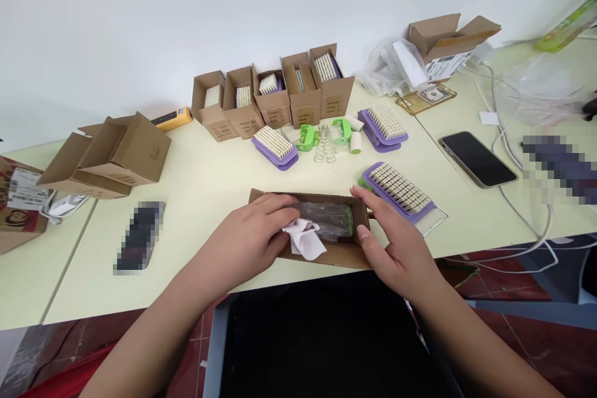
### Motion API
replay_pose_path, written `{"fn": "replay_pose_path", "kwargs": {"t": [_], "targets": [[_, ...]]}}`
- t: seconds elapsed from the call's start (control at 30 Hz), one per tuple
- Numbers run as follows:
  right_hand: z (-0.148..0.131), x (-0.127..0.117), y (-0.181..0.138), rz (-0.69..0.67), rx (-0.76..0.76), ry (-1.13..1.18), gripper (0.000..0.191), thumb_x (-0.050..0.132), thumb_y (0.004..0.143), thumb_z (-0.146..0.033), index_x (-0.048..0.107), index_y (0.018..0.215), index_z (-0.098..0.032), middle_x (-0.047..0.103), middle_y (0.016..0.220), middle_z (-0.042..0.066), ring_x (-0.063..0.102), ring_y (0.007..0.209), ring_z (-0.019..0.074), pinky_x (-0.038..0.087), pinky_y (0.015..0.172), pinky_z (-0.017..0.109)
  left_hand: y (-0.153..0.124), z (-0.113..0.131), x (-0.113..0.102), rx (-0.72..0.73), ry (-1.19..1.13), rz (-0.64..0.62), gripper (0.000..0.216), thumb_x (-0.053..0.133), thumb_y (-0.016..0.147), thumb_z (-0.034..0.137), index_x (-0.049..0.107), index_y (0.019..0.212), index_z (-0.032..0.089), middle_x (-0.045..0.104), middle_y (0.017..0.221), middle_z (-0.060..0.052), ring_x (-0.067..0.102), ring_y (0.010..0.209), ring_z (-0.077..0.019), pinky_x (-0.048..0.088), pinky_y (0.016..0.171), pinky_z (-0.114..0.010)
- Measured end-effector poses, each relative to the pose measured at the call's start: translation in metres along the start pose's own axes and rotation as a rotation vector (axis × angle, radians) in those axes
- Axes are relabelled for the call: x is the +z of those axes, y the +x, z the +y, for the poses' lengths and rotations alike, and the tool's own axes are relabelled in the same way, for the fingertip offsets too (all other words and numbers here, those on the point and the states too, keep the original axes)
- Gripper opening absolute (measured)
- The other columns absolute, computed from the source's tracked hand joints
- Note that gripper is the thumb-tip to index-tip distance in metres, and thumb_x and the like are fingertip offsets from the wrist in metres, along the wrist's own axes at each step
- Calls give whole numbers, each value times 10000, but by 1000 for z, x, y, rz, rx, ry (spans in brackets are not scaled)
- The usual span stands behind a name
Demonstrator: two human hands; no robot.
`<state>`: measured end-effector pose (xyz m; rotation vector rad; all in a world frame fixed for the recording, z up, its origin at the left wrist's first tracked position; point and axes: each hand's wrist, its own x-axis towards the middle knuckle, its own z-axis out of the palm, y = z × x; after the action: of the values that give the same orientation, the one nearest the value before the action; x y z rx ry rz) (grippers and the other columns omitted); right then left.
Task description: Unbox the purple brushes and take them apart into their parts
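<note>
A small open cardboard box (342,253) lies at the table's near edge. Inside it sits a plastic-wrapped item with a green end (329,219), and a folded white paper (305,239) sticks out over it. My left hand (254,237) rests on the box's left part, its fingers curled onto the white paper and the wrap. My right hand (394,245) holds the box's right end, thumb on the near wall and fingers over the far corner. A purple brush with cream bristles (398,189) lies just behind my right hand.
Two more purple brushes (275,146) (383,124), green clips (308,137), metal springs (324,144) and white rollers (356,142) lie mid-table. A row of brush-filled cartons (275,96) stands behind. Empty cartons (116,152) sit left. A phone (476,158) and cables (522,211) lie right.
</note>
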<state>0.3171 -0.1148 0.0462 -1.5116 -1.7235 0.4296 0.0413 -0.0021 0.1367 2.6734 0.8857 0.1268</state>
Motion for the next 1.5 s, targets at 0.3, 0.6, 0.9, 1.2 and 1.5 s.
{"fn": "replay_pose_path", "kwargs": {"t": [0.3,0.6,0.9,1.2,1.5], "targets": [[3,5,-1,18,-50,22,697,536,1108,-257,357,1776,-338,552,1730,83,558,1579,326,520,1279,560,30,30,-6,-69,292,-258,185,534,1049,111,699,1093,182,804,1056,-102,799,956,-296,633,824,-422],[-4,11,0,36,-85,60,689,512,1116,-231,356,1784,-297,544,1740,95,546,1598,306,496,1314,538,60,29,31,-43,349,-391,498,588,1032,132,660,1523,167,801,1330,-190,799,1132,-349,625,968,-458],[0,15,6,26,-23,132,654,518,1138,-309,380,1777,-326,550,1738,80,527,1610,316,475,1319,544,69,17,30,-59,245,-465,487,602,1037,202,721,1510,212,851,1169,-151,806,1074,-347,611,911,-426],[0,44,-4,140,52,236,599,468,1160,-524,445,1722,-318,545,1701,137,585,1508,368,587,1150,571,-19,31,1,22,21,27,616,469,1160,509,447,1733,282,543,1728,-116,510,1609,-329,482,1293,-535],[-36,88,-17,-168,-87,361,746,319,1163,-650,175,1823,-335,368,1828,144,437,1656,376,588,1200,591,-95,27,122,-420,250,453,947,899,806,694,490,1623,444,464,1691,-210,177,1724,-525,381,1239,-863]]}}
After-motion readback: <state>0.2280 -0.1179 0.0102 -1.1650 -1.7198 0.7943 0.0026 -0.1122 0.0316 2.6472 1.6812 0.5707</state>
